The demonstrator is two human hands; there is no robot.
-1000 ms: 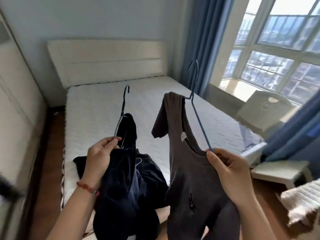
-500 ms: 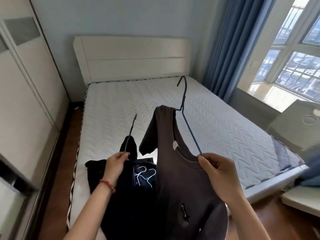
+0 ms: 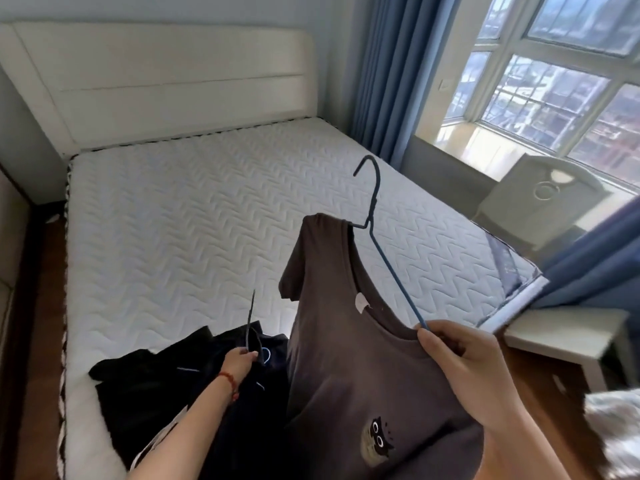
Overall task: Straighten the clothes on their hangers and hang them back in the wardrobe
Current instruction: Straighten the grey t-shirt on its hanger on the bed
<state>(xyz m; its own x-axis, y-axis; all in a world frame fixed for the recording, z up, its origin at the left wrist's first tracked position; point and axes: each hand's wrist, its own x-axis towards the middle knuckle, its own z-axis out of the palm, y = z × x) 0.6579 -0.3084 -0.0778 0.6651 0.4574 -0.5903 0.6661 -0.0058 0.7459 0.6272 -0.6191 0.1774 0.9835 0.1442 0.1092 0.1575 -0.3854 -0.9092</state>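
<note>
From the head view, the right hand (image 3: 474, 372) pinches the blue wire hanger (image 3: 388, 261) carrying the limp brown T-shirt (image 3: 349, 368), which droops below it. The left hand (image 3: 240, 362) grips a second hanger (image 3: 250, 320) above dark clothes (image 3: 145, 386) on the bed (image 3: 180, 216). The light fabric would likely slide, so holding the stiff wire seems best.

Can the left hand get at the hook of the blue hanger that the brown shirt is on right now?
Probably not as things stand: the left hand grips the dark hanger low over the black clothes. The blue hanger hook itself stands bare, with nothing around it.
</note>
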